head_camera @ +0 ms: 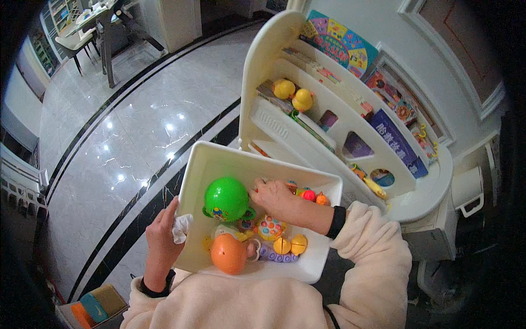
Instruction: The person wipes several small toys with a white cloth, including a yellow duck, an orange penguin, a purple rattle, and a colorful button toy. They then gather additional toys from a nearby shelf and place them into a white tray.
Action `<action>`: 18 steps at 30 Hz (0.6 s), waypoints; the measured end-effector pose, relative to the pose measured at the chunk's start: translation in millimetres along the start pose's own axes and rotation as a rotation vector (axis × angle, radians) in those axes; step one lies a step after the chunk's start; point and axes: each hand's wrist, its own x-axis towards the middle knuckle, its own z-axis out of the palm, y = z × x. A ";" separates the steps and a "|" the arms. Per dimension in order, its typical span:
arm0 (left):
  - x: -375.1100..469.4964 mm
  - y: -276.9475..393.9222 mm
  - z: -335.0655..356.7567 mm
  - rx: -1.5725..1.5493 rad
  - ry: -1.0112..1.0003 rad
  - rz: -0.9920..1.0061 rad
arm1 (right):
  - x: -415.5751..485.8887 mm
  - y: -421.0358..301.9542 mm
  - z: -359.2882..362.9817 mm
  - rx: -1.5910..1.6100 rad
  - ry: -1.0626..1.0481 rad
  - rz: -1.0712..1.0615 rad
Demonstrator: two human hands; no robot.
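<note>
A white plastic bin (259, 158) of toys rests close against my body. My left hand (161, 234) grips its left side, with a crumpled white tissue or cloth (182, 228) pressed between palm and bin. Inside the bin, my right hand (269, 196) reaches down near the far wall; a bit of red shows at its fingers, but whether it holds anything is hidden. Left of it sits a green toy ball or pot with handles (227, 199). Nearer me lie an orange ball-shaped toy (228, 253), a yellow toy with coloured buttons (271, 227), yellow round toys (298, 244) and a purple lettered toy (279, 256).
Beyond the bin stands a white children's bookshelf (263, 57) with books and two yellow rubber ducks (303, 100). Glossy marble floor (135, 123) spreads to the left. A chair (78, 43) and table are far left; a box with shoe boxes (96, 306) is lower left.
</note>
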 end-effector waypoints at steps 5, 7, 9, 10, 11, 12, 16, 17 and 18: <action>-0.9 -3.3 -0.5 0.011 -0.033 -0.019 | 4.5 16.4 -0.4 0.165 0.025 -0.025; -1.3 -5.1 0.9 -0.021 -0.017 -0.012 | 1.3 30.5 -14.2 0.259 -0.032 -0.043; -0.7 -7.5 1.1 -0.046 -0.019 -0.011 | 0.5 49.0 -32.7 0.636 0.088 0.074; -0.5 -8.2 1.1 -0.057 -0.025 -0.011 | 2.9 61.9 -42.6 0.838 0.193 0.081; -0.2 -8.8 0.7 -0.067 -0.034 -0.009 | 9.8 76.9 -51.3 0.897 0.269 0.137; 0.0 -8.8 0.5 -0.062 -0.034 -0.011 | 16.5 93.4 -58.2 0.962 0.389 0.149; -0.4 -7.9 -2.4 -0.044 -0.058 -0.031 | 35.4 173.0 -70.8 0.460 0.687 0.543; -0.9 -7.5 -3.2 -0.038 -0.078 -0.050 | 40.5 185.2 -65.1 0.286 0.717 0.540; -1.1 -7.2 -3.8 -0.048 -0.065 -0.036 | 47.2 194.7 -57.8 0.105 0.775 0.511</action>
